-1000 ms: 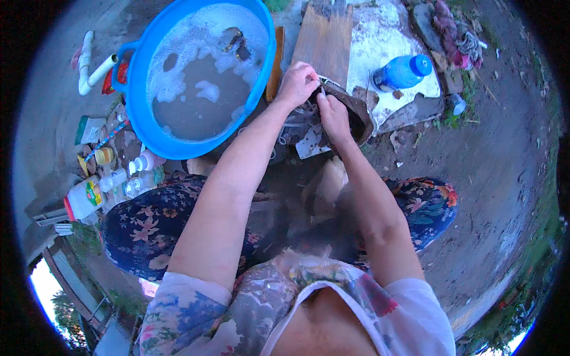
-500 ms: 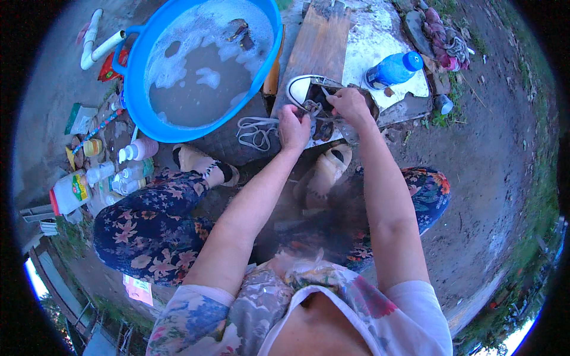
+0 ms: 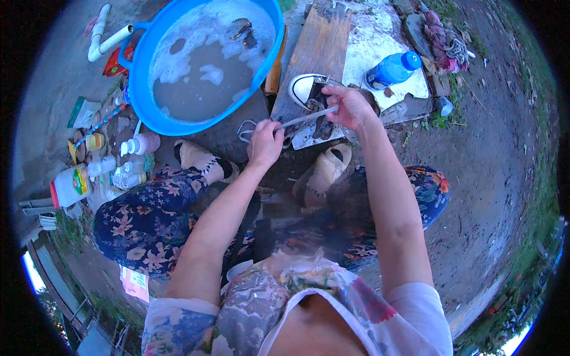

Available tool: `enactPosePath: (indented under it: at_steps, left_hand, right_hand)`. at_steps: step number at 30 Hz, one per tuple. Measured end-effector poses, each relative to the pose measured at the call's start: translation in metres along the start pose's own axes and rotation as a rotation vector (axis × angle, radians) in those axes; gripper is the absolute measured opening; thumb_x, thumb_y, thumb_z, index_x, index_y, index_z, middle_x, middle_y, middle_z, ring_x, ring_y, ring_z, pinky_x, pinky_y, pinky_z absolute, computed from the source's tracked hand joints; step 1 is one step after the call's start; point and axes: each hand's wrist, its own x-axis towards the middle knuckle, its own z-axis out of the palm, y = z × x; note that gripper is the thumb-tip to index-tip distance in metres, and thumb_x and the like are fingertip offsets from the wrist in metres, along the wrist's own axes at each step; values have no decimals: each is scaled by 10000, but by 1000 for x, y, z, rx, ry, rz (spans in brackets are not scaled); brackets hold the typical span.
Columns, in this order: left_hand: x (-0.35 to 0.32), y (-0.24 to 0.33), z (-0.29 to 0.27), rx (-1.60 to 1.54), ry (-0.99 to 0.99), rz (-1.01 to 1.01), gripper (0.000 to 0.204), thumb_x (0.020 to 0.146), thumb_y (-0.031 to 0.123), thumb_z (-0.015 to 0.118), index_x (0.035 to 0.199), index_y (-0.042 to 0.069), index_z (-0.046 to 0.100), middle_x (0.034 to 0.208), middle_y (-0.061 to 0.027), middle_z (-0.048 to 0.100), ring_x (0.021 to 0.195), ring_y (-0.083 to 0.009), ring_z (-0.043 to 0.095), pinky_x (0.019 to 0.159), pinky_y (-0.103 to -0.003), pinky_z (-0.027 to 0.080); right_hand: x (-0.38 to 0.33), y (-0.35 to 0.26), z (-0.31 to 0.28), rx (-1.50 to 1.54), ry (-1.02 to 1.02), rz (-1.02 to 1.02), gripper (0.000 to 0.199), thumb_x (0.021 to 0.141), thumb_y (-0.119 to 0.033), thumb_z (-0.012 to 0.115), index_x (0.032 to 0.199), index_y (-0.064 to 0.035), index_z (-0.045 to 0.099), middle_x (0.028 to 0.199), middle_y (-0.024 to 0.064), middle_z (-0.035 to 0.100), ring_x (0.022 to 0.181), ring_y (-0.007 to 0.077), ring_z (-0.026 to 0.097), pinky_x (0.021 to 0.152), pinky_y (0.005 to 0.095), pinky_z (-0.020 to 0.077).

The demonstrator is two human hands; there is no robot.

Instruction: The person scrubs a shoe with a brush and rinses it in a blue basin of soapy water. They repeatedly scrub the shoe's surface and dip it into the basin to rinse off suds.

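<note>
A dark sneaker with a white toe cap (image 3: 303, 89) lies on a wooden board (image 3: 320, 41). Between my hands a pale shoelace (image 3: 306, 117) is stretched in a slanting line, passing in front of the shoe. My left hand (image 3: 265, 144) is closed on the lace's lower left part, with a loose loop hanging beside the fingers. Higher up and near the shoe's opening, my right hand (image 3: 351, 108) pinches the other part of the lace. The shoe's heel and part of its side are hidden behind my right hand.
Far left stands a blue tub (image 3: 205, 127) of foamy grey water with something dark floating in it. A blue bottle (image 3: 392, 71) is on a white slab right of the board. Several plastic bottles (image 3: 139, 144) lie on the left; a bundled cloth (image 3: 436, 32) is far right.
My left hand has moved left and down, away from the shoe. The lace, loosely bunched before, is now pulled taut between both hands. My right hand has shifted slightly down.
</note>
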Motion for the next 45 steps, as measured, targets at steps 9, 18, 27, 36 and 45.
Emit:
enactPosePath:
  at_steps: [9,18,27,36,45]
  left_hand:
    - [76,50,-13,14,92,471,252,745,-21,519,933,86,648,1089,-89,585,1019,-299,531,884,-378,433]
    - [90,68,-2,342,-73,508,362,730,32,594,1040,212,641,1222,-92,438,1082,-312,484,892,-406,427]
    - [93,64,7,271,-199,588,100,812,127,535,884,59,541,1067,-113,476,873,-330,582,717,-454,480]
    - [88,38,17,-54,-51,494,63,814,99,560,830,39,551,990,-110,486,867,-310,563,730,-425,467]
    - [83,28,19,-207,17,489,91,751,19,602,826,26,550,926,-108,503,898,-285,537,777,-357,446]
  right_hand:
    - [-68,-51,-2,-193,-199,-335,284,846,-298,565,1005,-63,562,983,124,626,907,232,600,805,412,461]
    - [-82,-142,40,-635,-154,-481,372,875,-392,521,1129,-124,566,945,121,652,885,234,633,821,414,481]
    - [-74,-231,66,-1549,631,-821,273,846,-250,588,981,-13,605,719,94,615,626,197,603,623,318,501]
    - [26,-36,-9,-1709,-64,-49,334,820,-288,509,828,19,640,741,142,655,616,292,635,646,403,509]
    - [40,34,16,-851,445,-315,276,753,-272,580,804,-22,686,769,141,662,711,250,629,689,352,476]
